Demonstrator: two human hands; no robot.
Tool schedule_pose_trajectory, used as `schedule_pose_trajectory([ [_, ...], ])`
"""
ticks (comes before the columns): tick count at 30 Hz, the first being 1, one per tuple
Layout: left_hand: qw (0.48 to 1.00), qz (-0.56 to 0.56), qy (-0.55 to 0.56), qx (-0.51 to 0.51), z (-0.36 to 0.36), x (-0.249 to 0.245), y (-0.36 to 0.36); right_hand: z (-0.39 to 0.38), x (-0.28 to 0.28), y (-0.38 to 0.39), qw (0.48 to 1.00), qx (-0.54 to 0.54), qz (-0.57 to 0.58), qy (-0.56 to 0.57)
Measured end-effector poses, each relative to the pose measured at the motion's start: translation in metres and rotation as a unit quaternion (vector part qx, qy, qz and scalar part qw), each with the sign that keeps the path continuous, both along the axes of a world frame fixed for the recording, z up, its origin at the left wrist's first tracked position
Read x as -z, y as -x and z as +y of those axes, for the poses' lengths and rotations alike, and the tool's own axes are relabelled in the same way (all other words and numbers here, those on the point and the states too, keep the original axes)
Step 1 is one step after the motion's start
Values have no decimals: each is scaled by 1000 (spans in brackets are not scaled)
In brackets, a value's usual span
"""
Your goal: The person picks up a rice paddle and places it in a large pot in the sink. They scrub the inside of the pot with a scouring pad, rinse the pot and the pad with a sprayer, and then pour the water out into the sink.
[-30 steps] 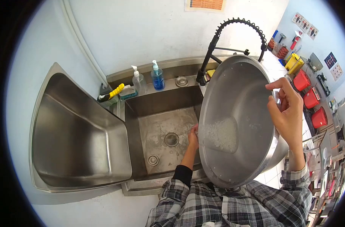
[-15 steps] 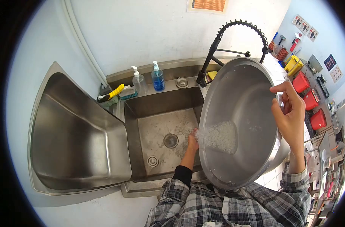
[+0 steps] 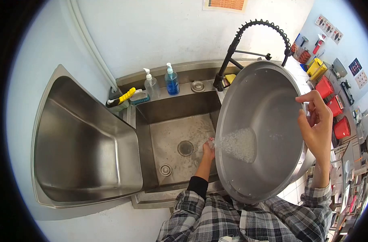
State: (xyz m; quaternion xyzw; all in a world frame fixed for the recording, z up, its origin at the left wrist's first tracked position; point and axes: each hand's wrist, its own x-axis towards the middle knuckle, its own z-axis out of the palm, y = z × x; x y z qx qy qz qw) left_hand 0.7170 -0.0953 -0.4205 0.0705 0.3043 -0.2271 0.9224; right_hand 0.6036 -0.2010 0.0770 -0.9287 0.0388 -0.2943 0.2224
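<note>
A large grey metal bowl (image 3: 268, 97) is tilted on its side over the right part of the sink (image 3: 163, 133), its mouth facing left. My right hand (image 3: 317, 125) grips its far right rim, thumb on the inner side and fingers curled over the edge. Wet white grains that look like rice (image 3: 241, 145) lie in a patch running toward the bowl's lower left lip. At that lip is my left hand (image 3: 208, 150), inside the sink's space, with a few pale bits by its fingertips. The bowl's rim hides part of its fingers.
A black spring faucet (image 3: 228, 58) rises behind the bowl. Two pump bottles (image 3: 172, 82), a yellow-handled brush (image 3: 126, 95) and a drain cover (image 3: 197, 86) line the sink's back ledge. A large steel basin (image 3: 85, 141) stands tilted at the left. Red bins (image 3: 324, 87) stand far right.
The view has shifted slightly, so everything sits a little further right. The bowl, the grains and both hands keep nearly the same positions relative to each other.
</note>
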Motion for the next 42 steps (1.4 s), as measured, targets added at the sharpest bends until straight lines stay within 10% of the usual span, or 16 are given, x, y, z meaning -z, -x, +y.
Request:
schedule_pose_trajectory([
  [19,999,46,-10,3,43,-1,4,-2,2,2,1000,-12,-1,-22],
  [25,970,-12,-214,111,51,3,13,2,5,2,1000,6,-8,-8],
  [28,909,-21,-367,196,54,52,16,2,6,2,1000,1,-13,0],
  [29,658,-254,-625,335,59,106,17,3,5,2,1000,4,-10,-6],
  [30,274,-437,-755,406,65,135,17,3,5,2,1000,7,-7,-11],
  [34,331,-254,-654,632,88,52,15,0,7,1,1000,5,-14,-6],
  [36,704,-88,-474,522,106,87,10,0,6,3,1000,9,-4,-3],
  [37,703,-88,-472,524,112,79,10,0,6,3,1000,11,-2,-3],
  [39,356,-161,-682,619,120,53,11,-1,7,2,1000,12,-11,-7],
  [42,287,-377,-747,466,115,41,2,-4,5,4,1000,6,4,15],
])
